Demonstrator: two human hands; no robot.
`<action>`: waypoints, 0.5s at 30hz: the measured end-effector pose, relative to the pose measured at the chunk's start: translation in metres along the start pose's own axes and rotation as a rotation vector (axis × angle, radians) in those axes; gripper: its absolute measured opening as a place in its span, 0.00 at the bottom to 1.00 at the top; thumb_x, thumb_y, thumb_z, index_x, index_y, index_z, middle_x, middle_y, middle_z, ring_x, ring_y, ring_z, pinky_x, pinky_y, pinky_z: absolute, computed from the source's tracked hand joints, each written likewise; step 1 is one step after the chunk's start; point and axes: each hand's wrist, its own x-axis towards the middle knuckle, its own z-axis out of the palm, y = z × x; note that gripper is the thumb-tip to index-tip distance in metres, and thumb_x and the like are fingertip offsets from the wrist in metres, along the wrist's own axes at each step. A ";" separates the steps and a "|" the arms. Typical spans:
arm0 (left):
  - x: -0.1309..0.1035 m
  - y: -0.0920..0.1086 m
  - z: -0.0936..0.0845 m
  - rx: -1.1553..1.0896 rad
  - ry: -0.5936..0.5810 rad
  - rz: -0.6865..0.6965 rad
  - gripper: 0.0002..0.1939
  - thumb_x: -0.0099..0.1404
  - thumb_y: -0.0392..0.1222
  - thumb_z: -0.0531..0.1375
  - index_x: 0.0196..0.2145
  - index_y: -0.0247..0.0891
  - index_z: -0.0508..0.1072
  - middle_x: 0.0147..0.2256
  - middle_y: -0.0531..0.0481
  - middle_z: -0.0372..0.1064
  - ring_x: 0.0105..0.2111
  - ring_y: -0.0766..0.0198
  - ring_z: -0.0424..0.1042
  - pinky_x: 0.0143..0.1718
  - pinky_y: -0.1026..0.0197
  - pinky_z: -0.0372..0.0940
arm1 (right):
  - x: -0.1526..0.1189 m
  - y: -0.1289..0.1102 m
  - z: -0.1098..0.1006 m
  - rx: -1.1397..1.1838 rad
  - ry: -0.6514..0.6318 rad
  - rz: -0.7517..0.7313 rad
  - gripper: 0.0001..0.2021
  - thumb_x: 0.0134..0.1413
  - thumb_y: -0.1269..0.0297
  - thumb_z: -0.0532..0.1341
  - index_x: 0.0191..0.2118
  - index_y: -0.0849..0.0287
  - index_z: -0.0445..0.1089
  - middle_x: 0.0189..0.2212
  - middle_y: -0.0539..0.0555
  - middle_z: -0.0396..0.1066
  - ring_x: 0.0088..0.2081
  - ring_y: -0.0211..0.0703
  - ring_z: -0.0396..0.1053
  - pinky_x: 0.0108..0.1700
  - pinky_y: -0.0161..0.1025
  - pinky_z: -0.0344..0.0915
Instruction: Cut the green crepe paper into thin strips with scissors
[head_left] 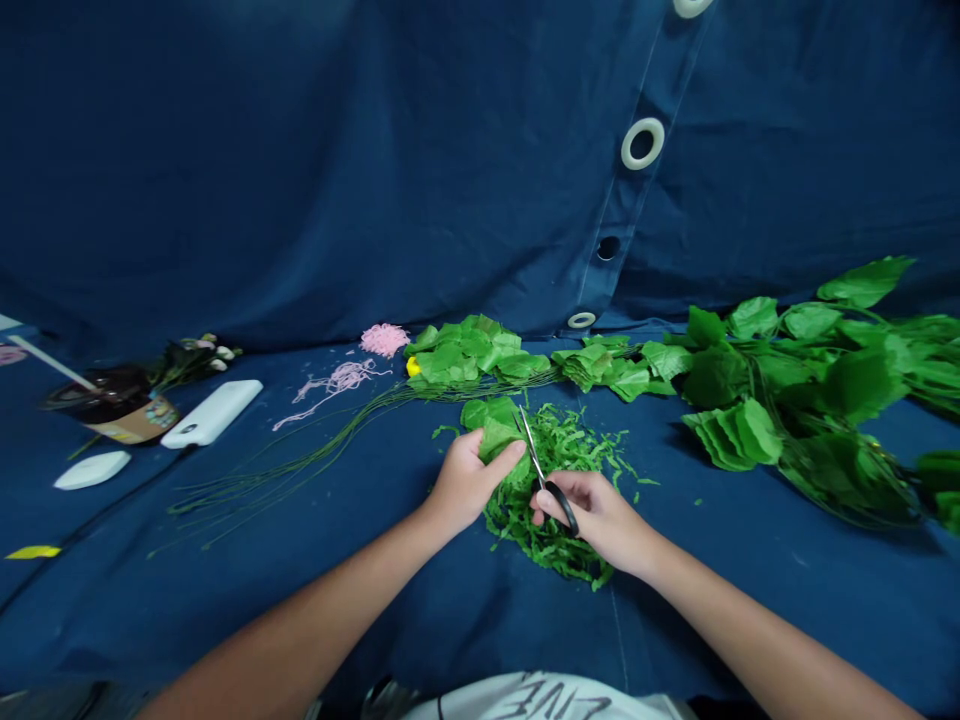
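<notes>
Between the thumb and fingers of my left hand (472, 482) is a green leaf piece (496, 436). My right hand (592, 515) has its fingers in the black handles of the scissors (535, 455). The blades point up and away from me, slightly parted, beside the leaf piece. Beneath and around both hands lies a heap of green shreds (559, 555) on the blue cloth. Just beyond it is a pile of green leaves (469, 350) with a small yellow item (412, 367) at its left edge.
Thin green stems (315, 455) stretch left. Pink threads (341, 380) and a pink bundle (384, 340) lie behind. At left are a cup with a straw (124, 405), a white device (214, 413) and a cable (97, 515). Leafy green stems (825, 370) cover the right side.
</notes>
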 end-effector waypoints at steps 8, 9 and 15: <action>0.000 0.001 -0.002 0.018 0.022 -0.001 0.13 0.63 0.47 0.64 0.34 0.32 0.74 0.30 0.50 0.73 0.30 0.64 0.68 0.33 0.64 0.63 | 0.000 0.000 -0.001 0.004 -0.005 -0.005 0.19 0.61 0.48 0.62 0.33 0.62 0.75 0.28 0.53 0.74 0.27 0.38 0.62 0.30 0.34 0.55; 0.000 0.000 -0.002 0.019 0.026 0.004 0.13 0.63 0.47 0.64 0.34 0.32 0.74 0.30 0.50 0.72 0.30 0.64 0.68 0.33 0.64 0.63 | 0.000 -0.001 -0.001 0.002 -0.016 -0.003 0.19 0.61 0.48 0.61 0.34 0.62 0.75 0.29 0.53 0.74 0.28 0.39 0.64 0.30 0.34 0.56; 0.001 -0.002 -0.002 0.024 0.031 0.007 0.13 0.63 0.47 0.64 0.33 0.32 0.74 0.30 0.50 0.73 0.29 0.64 0.68 0.33 0.64 0.63 | -0.001 -0.001 -0.001 0.015 -0.030 0.000 0.18 0.61 0.50 0.62 0.35 0.63 0.75 0.31 0.54 0.75 0.30 0.39 0.66 0.32 0.33 0.57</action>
